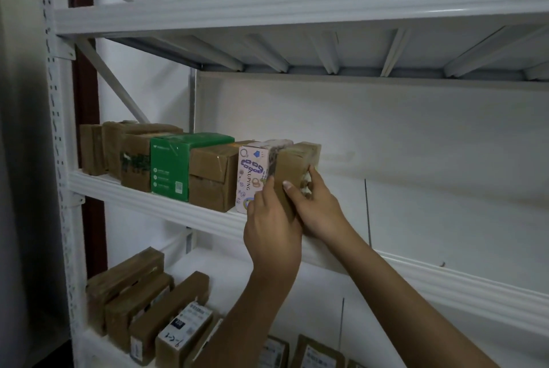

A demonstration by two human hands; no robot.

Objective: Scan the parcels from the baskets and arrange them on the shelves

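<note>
A brown cardboard parcel (292, 167) stands upright on the middle shelf (166, 204) at the right end of a row of parcels. My left hand (271, 228) holds its near left edge, fingers against the front face. From the right, my right hand (315, 204) grips it with the thumb on the front and the fingers curled round the right side. The parcel touches a pink patterned box (252, 171) on its left. Further left in the row are a brown box (212, 176), a green box (175, 162) and more brown parcels (133, 156).
The middle shelf stretches to the right of the held parcel. The upper shelf beam (297, 8) hangs overhead. Several brown and white-labelled parcels (148, 305) lie on the lower shelf, with more at the bottom edge (318, 352). The rack's white upright (59, 159) stands at left.
</note>
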